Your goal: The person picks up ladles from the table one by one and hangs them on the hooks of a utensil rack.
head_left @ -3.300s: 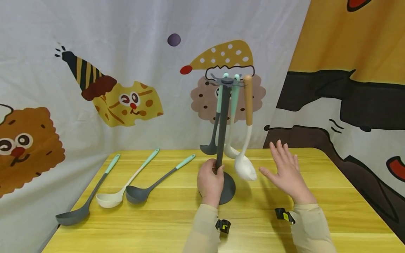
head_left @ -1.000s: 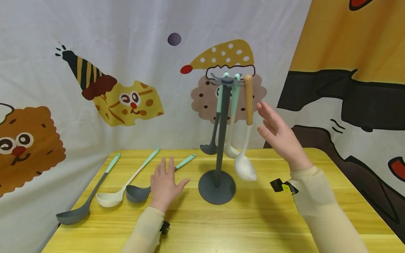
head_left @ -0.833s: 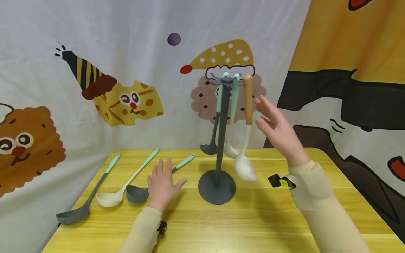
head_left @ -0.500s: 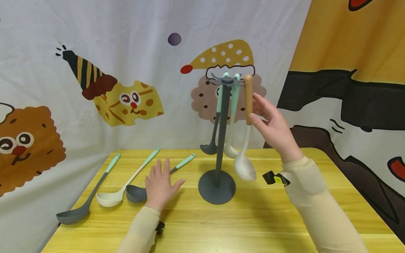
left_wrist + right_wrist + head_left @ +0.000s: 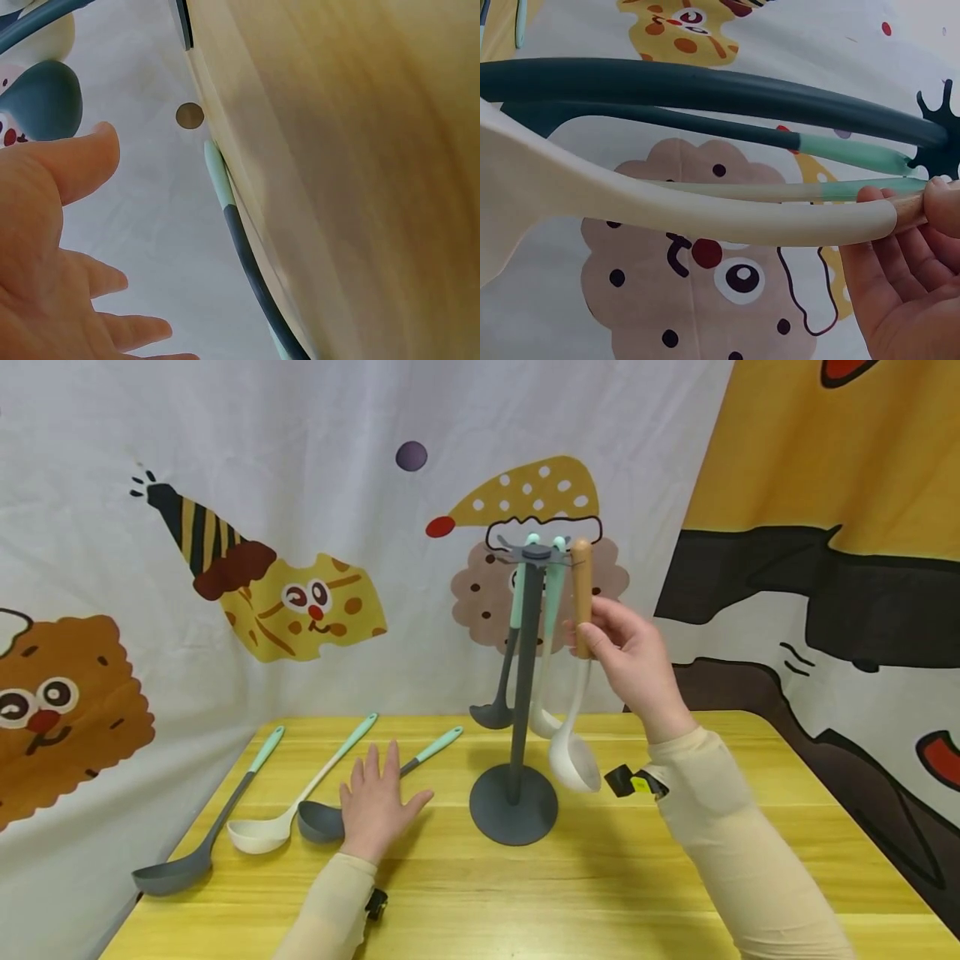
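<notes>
My right hand [image 5: 637,664] pinches the lower part of the wooden handle of a white ladle [image 5: 574,760], whose top is at a hook of the dark grey utensil stand [image 5: 522,693]. In the right wrist view the thumb and fingers close round the wooden handle [image 5: 909,211], just beyond the white neck. Two more ladles hang behind the post: a dark grey ladle [image 5: 492,714] and a cream ladle [image 5: 543,722], both with mint handles. My left hand [image 5: 373,806], fingers spread and straight, hovers over a dark grey ladle [image 5: 321,822] on the table, hiding part of its shaft.
On the left of the wooden table [image 5: 450,902] lie a cream ladle [image 5: 258,833] and a larger dark grey ladle [image 5: 174,872], both with mint handles. A printed curtain [image 5: 420,635] hangs behind the table. The stand's round base [image 5: 513,822] rests mid-table.
My left hand let go of the stand's post and moved left over the ladles. My right hand rose, moved left and took hold of the wooden-handled ladle, which has turned and shifted slightly left.
</notes>
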`<state>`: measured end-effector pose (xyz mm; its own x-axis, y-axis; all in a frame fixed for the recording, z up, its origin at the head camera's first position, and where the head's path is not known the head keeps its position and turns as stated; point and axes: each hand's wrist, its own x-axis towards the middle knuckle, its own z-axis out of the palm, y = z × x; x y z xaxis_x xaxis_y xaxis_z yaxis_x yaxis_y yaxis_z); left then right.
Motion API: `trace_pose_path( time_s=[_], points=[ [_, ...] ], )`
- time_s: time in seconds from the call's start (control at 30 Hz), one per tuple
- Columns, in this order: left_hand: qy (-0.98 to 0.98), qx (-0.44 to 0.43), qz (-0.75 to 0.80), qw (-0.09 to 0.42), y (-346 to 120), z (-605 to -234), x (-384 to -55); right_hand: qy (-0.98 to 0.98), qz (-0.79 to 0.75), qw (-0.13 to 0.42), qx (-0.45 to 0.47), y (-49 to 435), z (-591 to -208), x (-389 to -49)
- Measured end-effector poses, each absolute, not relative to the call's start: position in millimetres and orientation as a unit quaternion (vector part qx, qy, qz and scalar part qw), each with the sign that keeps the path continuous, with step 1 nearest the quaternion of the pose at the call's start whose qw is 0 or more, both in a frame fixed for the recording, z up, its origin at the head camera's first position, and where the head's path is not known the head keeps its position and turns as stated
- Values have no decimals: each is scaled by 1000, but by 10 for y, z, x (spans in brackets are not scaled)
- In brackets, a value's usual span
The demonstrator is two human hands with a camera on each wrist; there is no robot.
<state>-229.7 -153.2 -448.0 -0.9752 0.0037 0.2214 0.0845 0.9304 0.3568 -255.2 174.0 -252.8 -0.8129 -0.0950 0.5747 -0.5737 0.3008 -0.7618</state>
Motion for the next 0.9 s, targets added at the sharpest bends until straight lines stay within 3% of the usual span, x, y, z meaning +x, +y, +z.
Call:
trace_pose_path(
  time_s=[0.23,0.9],
  points=[
    [-977,-27,-182,104,-1552,-4459,-2300,-784,543,220,203,1693,-2518,-2555],
    [-988,-19,-156,11,-1666,-4296,-2439,-761,566,228,222,1672,-2563,-2555]
  ],
)
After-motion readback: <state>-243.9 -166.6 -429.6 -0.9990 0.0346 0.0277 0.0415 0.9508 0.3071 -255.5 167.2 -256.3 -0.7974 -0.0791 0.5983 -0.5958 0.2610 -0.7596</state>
